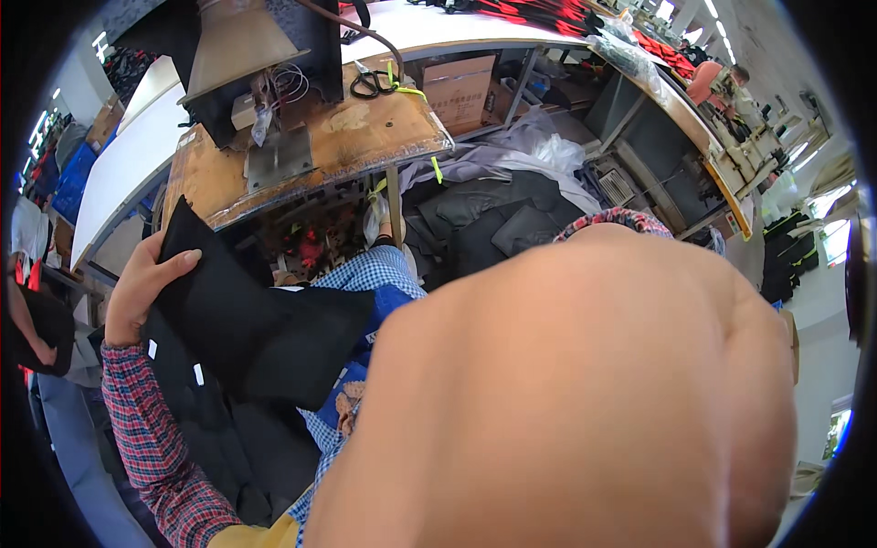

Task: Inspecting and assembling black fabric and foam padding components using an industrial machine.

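At the left, my left hand (pixel 142 283) pinches the upper edge of a black fabric piece (pixel 265 338), thumb in front and fingers behind. The piece hangs slantwise over my lap, across my blue checked clothing (pixel 365 274). Very close to the camera, my right hand (pixel 566 393) looms large and blurred over the lower right. Its fingers cannot be made out, and it hides much of what lies behind it. More dark cloth (pixel 247 447) with small white tags lies beside my left forearm.
Ahead stands a machine (pixel 251 55) on a worn wooden table (pixel 365 142), with black-handled scissors (pixel 373 84). Beneath are a cardboard box (pixel 461 91) and dark fabric heaps (pixel 484 215). Another person's hand (pixel 32 329) shows at the far left; a person (pixel 717 87) sits far right.
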Demonstrator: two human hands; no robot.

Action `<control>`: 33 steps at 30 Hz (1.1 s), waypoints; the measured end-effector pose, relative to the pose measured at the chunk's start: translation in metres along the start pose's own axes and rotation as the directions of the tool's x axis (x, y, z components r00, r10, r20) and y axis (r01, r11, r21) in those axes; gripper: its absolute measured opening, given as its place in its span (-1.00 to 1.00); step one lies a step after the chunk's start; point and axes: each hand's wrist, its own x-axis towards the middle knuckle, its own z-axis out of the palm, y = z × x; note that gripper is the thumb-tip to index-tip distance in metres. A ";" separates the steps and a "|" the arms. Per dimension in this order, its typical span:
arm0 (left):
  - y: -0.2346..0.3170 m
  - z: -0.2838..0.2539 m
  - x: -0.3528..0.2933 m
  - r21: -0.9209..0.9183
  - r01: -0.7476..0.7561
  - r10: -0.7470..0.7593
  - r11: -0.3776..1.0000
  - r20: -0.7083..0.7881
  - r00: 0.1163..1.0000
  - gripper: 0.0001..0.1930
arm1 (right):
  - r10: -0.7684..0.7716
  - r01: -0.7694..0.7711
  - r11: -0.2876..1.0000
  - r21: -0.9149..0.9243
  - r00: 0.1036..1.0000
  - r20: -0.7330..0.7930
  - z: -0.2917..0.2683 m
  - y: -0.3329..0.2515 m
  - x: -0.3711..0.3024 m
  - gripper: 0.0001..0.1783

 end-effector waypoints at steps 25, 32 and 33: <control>-0.013 0.096 -0.034 0.469 -0.612 0.631 0.636 0.139 0.763 -0.61 | 0.004 -0.607 0.690 -0.394 0.547 -0.837 -0.029 -0.059 -0.109 -0.16; 0.033 0.153 -0.031 0.299 -0.648 0.571 0.701 0.310 0.760 -0.60 | 0.119 -0.778 0.483 -0.403 0.514 -0.850 -0.062 -0.076 -0.140 -0.16; 0.035 0.161 -0.024 0.292 -0.673 0.586 0.679 0.337 0.737 -0.58 | 0.168 -0.760 0.423 -0.494 0.601 -0.781 -0.048 -0.060 -0.121 -0.13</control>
